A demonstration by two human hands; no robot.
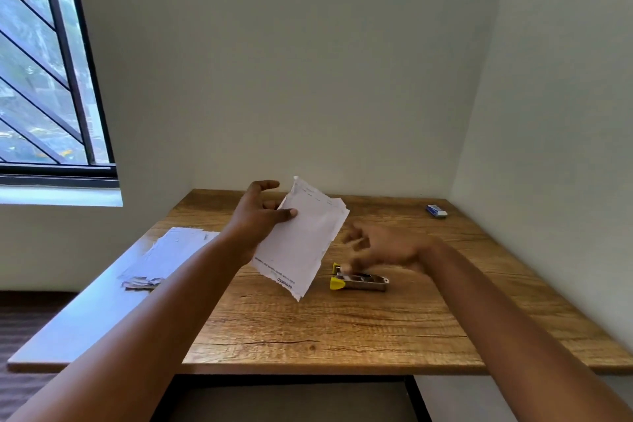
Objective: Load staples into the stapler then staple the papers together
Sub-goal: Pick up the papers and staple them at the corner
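Note:
My left hand (258,212) holds a small bundle of white papers (301,240) by its left edge, lifted and tilted above the wooden table (342,329). A metal stapler (359,281) with yellow ends lies on the table just right of the papers' lower corner. My right hand (387,248) hovers blurred right above the stapler, fingers spread, nothing in it. A small blue and white staple box (436,210) sits at the table's far right, well away from both hands.
A second stack of white papers (168,255) lies at the table's left edge in bright light. Walls close the table in at the back and right. A barred window (44,79) is on the left.

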